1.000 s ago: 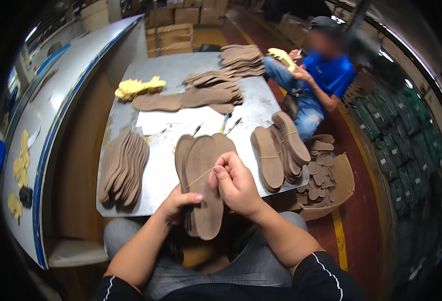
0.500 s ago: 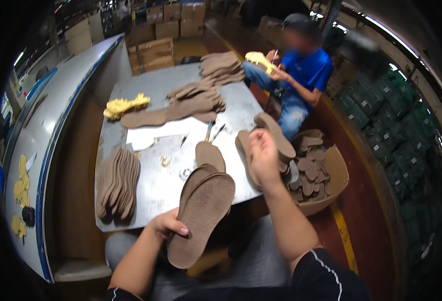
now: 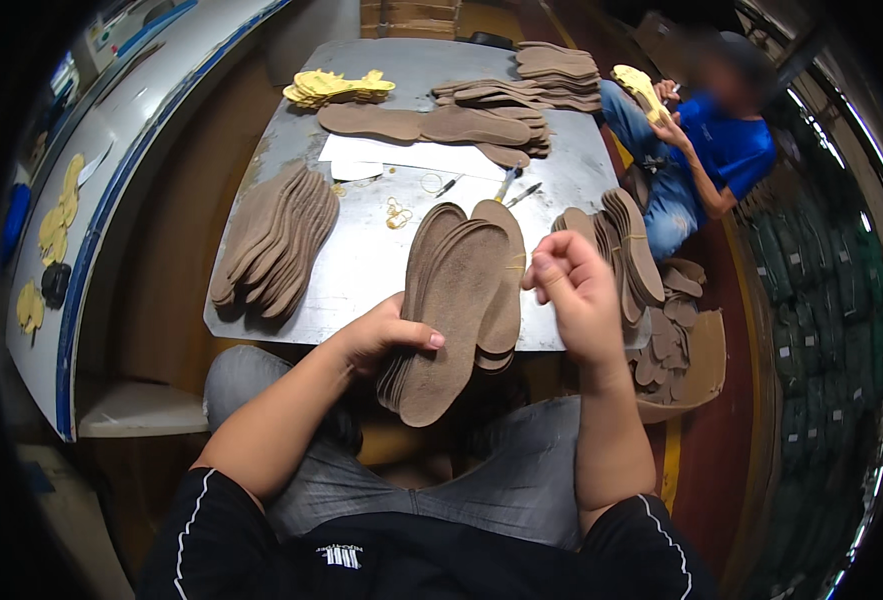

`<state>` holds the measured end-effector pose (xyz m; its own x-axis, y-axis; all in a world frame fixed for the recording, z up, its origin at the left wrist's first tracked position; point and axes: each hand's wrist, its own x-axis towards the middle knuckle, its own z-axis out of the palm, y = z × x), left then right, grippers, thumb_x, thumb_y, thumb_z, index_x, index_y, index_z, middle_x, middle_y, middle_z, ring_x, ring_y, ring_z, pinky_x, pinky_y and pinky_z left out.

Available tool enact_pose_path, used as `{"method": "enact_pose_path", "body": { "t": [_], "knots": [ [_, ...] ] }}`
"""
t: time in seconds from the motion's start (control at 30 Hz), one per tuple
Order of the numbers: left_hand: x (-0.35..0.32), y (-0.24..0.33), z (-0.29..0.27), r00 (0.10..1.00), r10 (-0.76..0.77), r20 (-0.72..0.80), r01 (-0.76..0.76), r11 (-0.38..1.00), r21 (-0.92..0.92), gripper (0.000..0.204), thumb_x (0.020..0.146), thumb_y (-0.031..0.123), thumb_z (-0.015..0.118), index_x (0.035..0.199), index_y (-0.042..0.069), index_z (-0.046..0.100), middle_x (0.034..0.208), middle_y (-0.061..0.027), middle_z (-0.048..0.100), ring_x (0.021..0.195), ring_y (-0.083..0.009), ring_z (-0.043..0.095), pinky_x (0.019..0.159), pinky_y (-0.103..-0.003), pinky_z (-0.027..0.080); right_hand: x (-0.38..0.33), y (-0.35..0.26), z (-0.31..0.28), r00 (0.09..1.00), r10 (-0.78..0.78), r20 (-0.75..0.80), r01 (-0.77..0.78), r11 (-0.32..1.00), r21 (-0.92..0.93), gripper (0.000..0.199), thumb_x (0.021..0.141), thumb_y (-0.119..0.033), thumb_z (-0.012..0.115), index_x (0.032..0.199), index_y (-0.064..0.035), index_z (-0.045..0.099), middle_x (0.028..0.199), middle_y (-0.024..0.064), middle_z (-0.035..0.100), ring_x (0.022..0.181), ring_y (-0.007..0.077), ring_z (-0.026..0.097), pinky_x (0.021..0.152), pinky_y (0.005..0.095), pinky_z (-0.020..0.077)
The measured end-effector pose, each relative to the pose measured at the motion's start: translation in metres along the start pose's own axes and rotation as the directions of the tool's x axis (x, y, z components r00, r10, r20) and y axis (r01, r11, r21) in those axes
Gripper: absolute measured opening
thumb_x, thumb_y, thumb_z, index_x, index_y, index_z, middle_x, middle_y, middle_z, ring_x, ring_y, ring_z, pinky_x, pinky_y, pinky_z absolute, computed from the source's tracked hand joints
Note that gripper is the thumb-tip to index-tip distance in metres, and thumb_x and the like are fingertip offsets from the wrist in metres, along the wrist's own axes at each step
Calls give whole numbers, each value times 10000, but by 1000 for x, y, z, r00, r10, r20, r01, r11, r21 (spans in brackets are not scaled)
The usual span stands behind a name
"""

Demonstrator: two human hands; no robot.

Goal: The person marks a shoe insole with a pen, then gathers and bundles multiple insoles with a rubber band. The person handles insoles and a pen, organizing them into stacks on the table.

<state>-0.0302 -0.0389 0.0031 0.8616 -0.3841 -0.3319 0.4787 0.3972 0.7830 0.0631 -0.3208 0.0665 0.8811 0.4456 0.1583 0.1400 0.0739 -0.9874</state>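
My left hand (image 3: 401,335) grips a fanned stack of brown, felt-like insoles (image 3: 456,320), thumb on top and fingers underneath, above the table's near edge. Beside it, partly hidden, another small stack of insoles (image 3: 501,300) juts over that edge; a thin yellow band crosses it. Just right of that band is my right hand (image 3: 576,290), its fingers curled and thumb and fingertips drawn together. Whatever they may pinch is too small to make out. Banded bundles of insoles (image 3: 633,245) stand upright beyond my right hand.
On the metal table (image 3: 361,270) are a tall insole stack (image 3: 276,240), yellow foot-shaped pieces (image 3: 336,88), white paper (image 3: 401,155), pens (image 3: 523,195), loose rubber bands (image 3: 397,213) and more insoles (image 3: 561,75). A carton of insoles (image 3: 701,365) stands right; a co-worker (image 3: 726,145) sits beyond.
My view has shifted, so the table sits differently in the picture. My right hand has moved from the upright bundles toward the banded stack beside the held insoles. My left hand keeps its grip.
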Motion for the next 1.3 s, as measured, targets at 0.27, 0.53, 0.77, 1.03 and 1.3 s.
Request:
{"method": "enact_pose_path", "body": {
  "t": [0.27, 0.53, 0.77, 1.03, 1.3],
  "knots": [
    [1, -25, 18, 987, -12, 162, 53, 967, -251, 1101, 834, 474, 1033, 1674, -10, 510, 1453, -184, 747, 1326, -315, 762, 1179, -487, 618, -2, 49, 78, 873, -219, -436, 201, 976, -88, 116, 1238, -147, 597, 1268, -39, 566, 1064, -8, 592, 957, 62, 550, 878, 240, 485],
    [-3, -42, 30, 989, -25, 144, 81, 912, -403, 746, 944, 313, 803, 1559, -62, 610, 1372, -238, 785, 1222, -352, 805, 1132, -508, 636, -5, 42, 80, 870, -217, -443, 218, 975, -48, 111, 1253, -173, 594, 1277, -65, 584, 1038, -38, 586, 935, 45, 530, 851, 222, 461],
    [-21, -2, 32, 996, 89, -19, -91, 978, -186, 692, 955, 258, 752, 1548, -66, 607, 1309, -205, 782, 1139, -297, 804, 1073, -445, 643, -15, -13, 61, 915, -319, -247, 304, 948, -98, 59, 1194, -77, 679, 1216, -28, 655, 991, -33, 671, 866, 28, 585, 804, 208, 484],
    [-23, 14, 30, 963, 252, -97, -252, 968, 9, 683, 1056, 263, 827, 1575, -66, 530, 1326, -159, 752, 1171, -223, 770, 1041, -389, 641, -30, -23, 82, 990, -65, 127, 75, 994, -75, 76, 1172, -65, 696, 1188, -3, 656, 790, 5, 730, 675, 55, 650, 618, 258, 503],
    [-16, 12, 27, 918, 394, 40, -381, 852, 359, 964, 922, 379, 1033, 1594, -71, 510, 1475, -171, 708, 1372, -239, 695, 1195, -402, 565, -27, -20, 85, 989, -96, 116, 133, 917, -375, 107, 1171, -130, 703, 1160, -27, 678, 751, 73, 728, 678, 96, 707, 628, 292, 532]
  ]
}}
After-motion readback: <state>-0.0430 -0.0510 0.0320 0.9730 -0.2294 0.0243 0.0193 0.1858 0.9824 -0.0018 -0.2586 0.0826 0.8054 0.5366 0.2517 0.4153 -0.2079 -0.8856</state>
